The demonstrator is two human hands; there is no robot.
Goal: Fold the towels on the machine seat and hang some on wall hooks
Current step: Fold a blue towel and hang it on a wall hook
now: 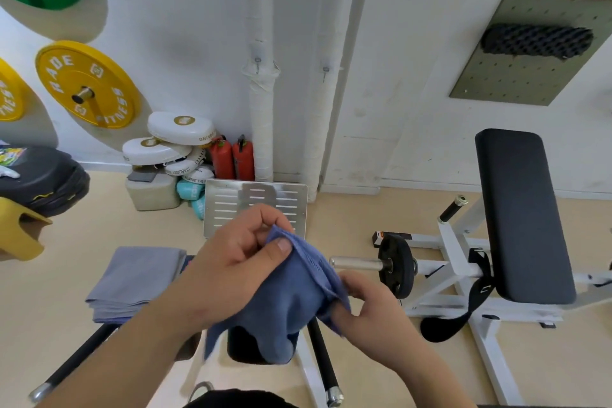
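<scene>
A blue towel (pixel 288 301) hangs in the air in front of me, held by both hands. My left hand (pixel 238 255) pinches its upper edge between thumb and fingers. My right hand (pixel 367 305) grips the same edge lower down on the right. A stack of folded grey towels (pixel 132 281) lies on the machine seat to the left, whose dark pad (pixel 246 346) shows under the blue towel. Two small wall hooks, one on the left (pixel 257 63) and one on the right (pixel 326 73), are fixed to the white wall and wrapped pipes ahead; both are bare.
A white weight machine (pixel 447 278) with a black back pad (pixel 520 212) and plate stands to the right. A metal slotted footplate (pixel 255 205) leans ahead. Yellow weight plates (pixel 87 84), white boxing pads (pixel 178 129) and red extinguishers (pixel 231 159) sit by the wall at left.
</scene>
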